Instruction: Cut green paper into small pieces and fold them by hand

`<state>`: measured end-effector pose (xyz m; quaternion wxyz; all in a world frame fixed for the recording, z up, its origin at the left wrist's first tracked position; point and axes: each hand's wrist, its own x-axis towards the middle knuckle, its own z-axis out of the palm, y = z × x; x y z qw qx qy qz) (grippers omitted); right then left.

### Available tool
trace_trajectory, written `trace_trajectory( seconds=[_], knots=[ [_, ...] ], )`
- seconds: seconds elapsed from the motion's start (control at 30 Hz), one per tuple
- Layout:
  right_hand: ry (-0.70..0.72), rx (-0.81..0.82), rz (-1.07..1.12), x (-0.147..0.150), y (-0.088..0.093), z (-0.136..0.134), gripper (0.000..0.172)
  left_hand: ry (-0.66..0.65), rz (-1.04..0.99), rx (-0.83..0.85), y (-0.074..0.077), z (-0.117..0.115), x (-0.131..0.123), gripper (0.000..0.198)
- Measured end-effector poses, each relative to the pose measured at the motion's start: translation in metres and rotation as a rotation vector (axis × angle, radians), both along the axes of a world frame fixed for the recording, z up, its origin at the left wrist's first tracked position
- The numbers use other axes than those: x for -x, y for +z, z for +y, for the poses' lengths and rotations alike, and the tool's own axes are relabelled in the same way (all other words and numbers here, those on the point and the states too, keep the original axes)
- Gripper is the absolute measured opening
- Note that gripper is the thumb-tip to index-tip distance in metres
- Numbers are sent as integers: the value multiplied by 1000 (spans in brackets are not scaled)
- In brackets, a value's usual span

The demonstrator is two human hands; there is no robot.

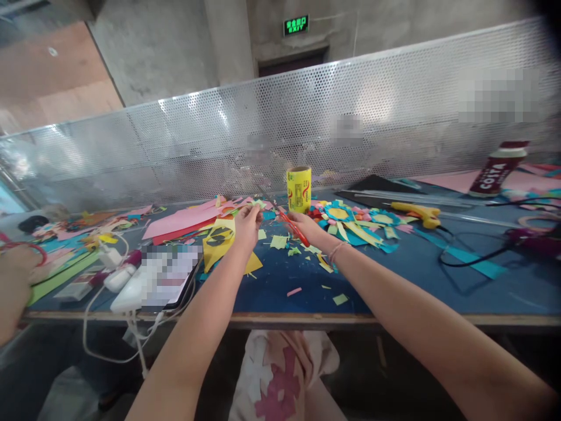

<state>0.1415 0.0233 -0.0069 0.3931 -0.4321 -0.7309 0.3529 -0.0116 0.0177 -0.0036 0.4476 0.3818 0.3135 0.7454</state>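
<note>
Over the middle of the blue table, my left hand [248, 225] pinches a small light green paper piece [260, 204] at its fingertips. Just to the right, my right hand [305, 228] is closed round red-handled scissors [294, 227], whose blades point up and left toward that paper. A yellow tape roll [299, 190] stands upright right behind my right hand. Small green paper scraps [279, 241] lie on the table below and between both hands. Pink paper sheets [184, 220] and yellow paper [219, 248] lie beside my left forearm.
Paper flowers [339, 214] and a yellow glue gun [416, 213] lie to the right, with a Costa bottle [499, 169] beyond. A tablet [169, 278], white cables and a power bank sit at left. Another person's hand [17, 275] is at the far left. A perforated metal screen [197, 140] stands behind.
</note>
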Motion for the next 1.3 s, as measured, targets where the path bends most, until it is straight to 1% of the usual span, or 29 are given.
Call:
trace_trajectory(
  seconds=[0.07,0.1,0.17,0.2,0.27,0.37,0.4,0.47,0.5,0.57,0.6,0.67,0.77,0.8,0.9,0.97,1.03,1.13,1.23,1.3],
  knots=[
    [-170,-140,-307,-7,2,4,39,-6,12,12,0,0,0,17],
    [-247,-174,-446,-10,3,5,42,-7,20,16,1,0,1,16],
    [-342,-177,-643,-18,4,7,47,-4,41,23,1,0,1,14],
    [-361,-173,-719,-21,3,7,48,-2,54,26,1,0,1,14],
    [-351,-181,-849,-28,1,8,46,-4,80,28,-1,1,1,13],
    [-315,-197,-943,-34,-6,11,40,-31,120,15,-3,2,2,17],
    [-325,-220,-931,-35,-7,12,39,-44,135,13,-4,2,2,19],
    [-342,-335,-824,-35,-8,15,38,-50,155,26,-5,1,1,22],
    [-326,-410,-736,-34,-7,16,33,-48,166,37,-5,0,0,23],
    [-229,-504,-529,-32,-4,16,23,-43,188,59,-4,-2,-1,24],
    [-168,-510,-435,-30,-2,15,26,-48,203,65,-4,-3,-2,24],
    [-116,-492,-311,-27,1,12,29,-70,230,81,-4,-4,-3,25],
    [-93,-547,-186,-22,1,8,20,-124,261,106,-6,-4,-5,27],
    [-78,-580,-154,-20,-1,8,19,-139,272,111,-7,-4,-5,26],
    [7,-615,-85,-16,-4,8,29,-134,321,102,-9,-2,-5,24],
    [46,-572,-48,-14,-4,8,28,-105,367,79,-11,-1,-5,22],
    [55,-514,-8,-11,-2,6,25,-88,422,39,-11,0,-4,22],
    [86,-445,32,-9,0,4,24,-100,515,-34,-13,1,-4,21],
    [54,-477,65,-8,1,2,15,-141,533,-67,-13,1,-6,21],
    [-4,-564,61,-9,1,2,8,-185,450,-62,-12,-1,-8,22]
  ],
)
